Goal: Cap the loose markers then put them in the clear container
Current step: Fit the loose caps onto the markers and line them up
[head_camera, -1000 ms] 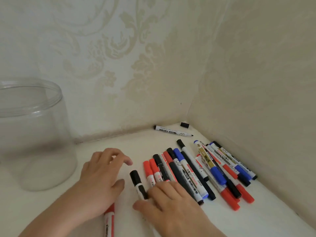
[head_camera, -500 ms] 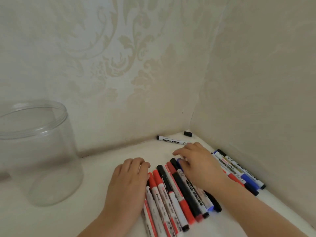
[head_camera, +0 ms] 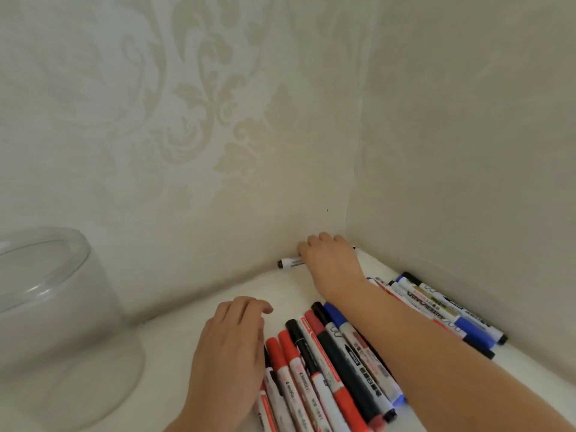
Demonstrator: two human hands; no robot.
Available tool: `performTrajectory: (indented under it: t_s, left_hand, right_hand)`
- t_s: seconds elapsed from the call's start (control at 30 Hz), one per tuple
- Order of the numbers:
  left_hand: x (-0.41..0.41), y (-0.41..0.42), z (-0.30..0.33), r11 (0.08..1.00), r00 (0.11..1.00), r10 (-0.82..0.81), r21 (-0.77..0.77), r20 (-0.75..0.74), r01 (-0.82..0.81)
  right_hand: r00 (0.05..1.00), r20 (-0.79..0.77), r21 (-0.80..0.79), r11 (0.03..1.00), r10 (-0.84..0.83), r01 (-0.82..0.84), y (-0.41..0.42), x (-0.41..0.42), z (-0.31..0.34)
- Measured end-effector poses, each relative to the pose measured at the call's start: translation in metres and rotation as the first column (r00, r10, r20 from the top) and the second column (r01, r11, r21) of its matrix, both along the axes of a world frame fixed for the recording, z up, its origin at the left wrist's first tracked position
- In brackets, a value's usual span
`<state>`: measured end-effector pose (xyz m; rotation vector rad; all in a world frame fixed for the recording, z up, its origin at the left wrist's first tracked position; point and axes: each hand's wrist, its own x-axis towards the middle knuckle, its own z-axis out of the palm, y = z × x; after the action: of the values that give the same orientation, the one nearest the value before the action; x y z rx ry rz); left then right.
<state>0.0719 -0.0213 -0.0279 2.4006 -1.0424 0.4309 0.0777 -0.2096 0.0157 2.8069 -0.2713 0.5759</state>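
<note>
Reaching into the corner, right hand (head_camera: 332, 263) covers a white black-ended marker (head_camera: 288, 262); whether it grips is unclear.
Left hand (head_camera: 229, 344) lies flat, fingers relaxed, beside red, black and blue markers (head_camera: 330, 366) on the white bench (head_camera: 193, 319); clear round plastic container (head_camera: 53, 322) stands left.

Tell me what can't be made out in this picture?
- Head view: most of the far marker lies under the right hand, so its tip and any grip are hidden.
- Clear container: cut off by the left edge.
- Marker pile: partly covered by the left hand and the right forearm.
</note>
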Motion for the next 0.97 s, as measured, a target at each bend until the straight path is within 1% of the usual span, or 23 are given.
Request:
performTrajectory:
  t_s: [0.03, 0.07, 0.1, 0.13, 0.17, 0.2, 0.27, 0.37, 0.43, 0.53, 0.63, 0.73, 0.8, 0.83, 0.87, 0.93, 0.97]
  left_hand:
    - [0.001, -0.004, 0.003, 1.0, 1.0, -0.003, -0.014, -0.013, 0.003]
    - [0.001, -0.01, 0.007, 1.0, 1.0, -0.001, -0.025, -0.025, 0.0]
    - [0.003, -0.019, 0.011, 0.999, 0.999, -0.002, -0.032, -0.041, 0.001]
    - [0.006, -0.029, 0.014, 0.999, 0.998, -0.016, -0.051, -0.053, 0.013]
    - [0.011, -0.039, 0.016, 0.996, 0.997, -0.046, -0.08, -0.064, 0.04]
    - [0.015, -0.051, 0.017, 0.992, 0.994, -0.082, -0.099, -0.07, 0.075]
    - [0.026, -0.078, 0.02, 0.983, 0.984, -0.168, -0.088, -0.064, 0.162]
    - [0.042, -0.119, 0.017, 0.968, 0.967, -0.247, 0.036, -0.063, 0.25]
    - [0.053, -0.145, 0.014, 0.96, 0.967, -0.244, 0.119, -0.075, 0.252]
    - [0.069, -0.178, 0.009, 0.949, 0.976, -0.208, 0.226, -0.069, 0.219]
    - [0.083, -0.205, 0.002, 0.925, 0.981, -0.195, 0.329, -0.022, 0.191]
    - [0.089, -0.222, -0.003, 0.905, 0.981, -0.195, 0.387, 0.013, 0.175]
    - [0.09, -0.228, -0.001, 0.919, 0.984, -0.175, 0.363, 0.032, 0.152]
    - [0.088, -0.228, 0.002, 0.932, 0.983, -0.181, 0.323, 0.024, 0.164]
    - [0.084, -0.225, 0.007, 0.948, 0.98, -0.199, 0.25, -0.014, 0.196]
    - [0.068, -0.211, 0.022, 0.964, 0.952, -0.263, -0.006, -0.154, 0.265]
    - [0.055, -0.197, 0.031, 0.951, 0.921, -0.303, -0.143, -0.244, 0.275]
  right_hand:
    - [0.994, 0.108, 0.133, 0.99, 0.024, -0.038, 0.0, -0.011, 0.006]
    - [0.972, 0.232, 0.301, 0.949, 0.025, -0.097, 0.001, -0.027, 0.013]
    - [0.944, 0.33, 0.446, 0.88, 0.007, -0.162, 0.001, -0.047, 0.018]
    - [0.92, 0.392, 0.553, 0.801, -0.009, -0.228, 0.0, -0.07, 0.021]
    - [0.896, 0.444, 0.597, 0.748, -0.008, -0.29, 0.001, -0.095, 0.025]
    - [0.862, 0.508, 0.58, 0.74, -0.001, -0.341, 0.0, -0.117, 0.022]
    - [0.797, 0.604, 0.495, 0.786, -0.005, -0.37, -0.003, -0.151, 0.013]
    - [0.751, 0.657, 0.481, 0.804, -0.066, -0.35, -0.007, -0.17, -0.008]
    - [0.731, 0.679, 0.471, 0.805, -0.069, -0.362, -0.009, -0.172, -0.014]
    - [0.782, 0.624, 0.448, 0.817, 0.005, -0.363, -0.015, -0.17, -0.023]
    - [0.844, 0.535, 0.538, 0.758, 0.031, -0.368, -0.025, -0.168, -0.027]
    - [0.833, 0.549, 0.362, 0.882, 0.06, -0.302, -0.029, -0.168, -0.028]
    - [0.813, 0.58, 0.349, 0.886, 0.052, -0.305, -0.029, -0.169, -0.029]
    - [0.802, 0.595, 0.352, 0.884, 0.042, -0.308, -0.029, -0.169, -0.029]
    - [0.798, 0.602, 0.374, 0.875, 0.024, -0.308, -0.028, -0.171, -0.027]
    - [0.784, 0.621, 0.405, 0.858, -0.004, -0.317, -0.027, -0.173, -0.026]
    - [0.779, 0.627, 0.424, 0.843, -0.01, -0.331, -0.025, -0.174, -0.025]
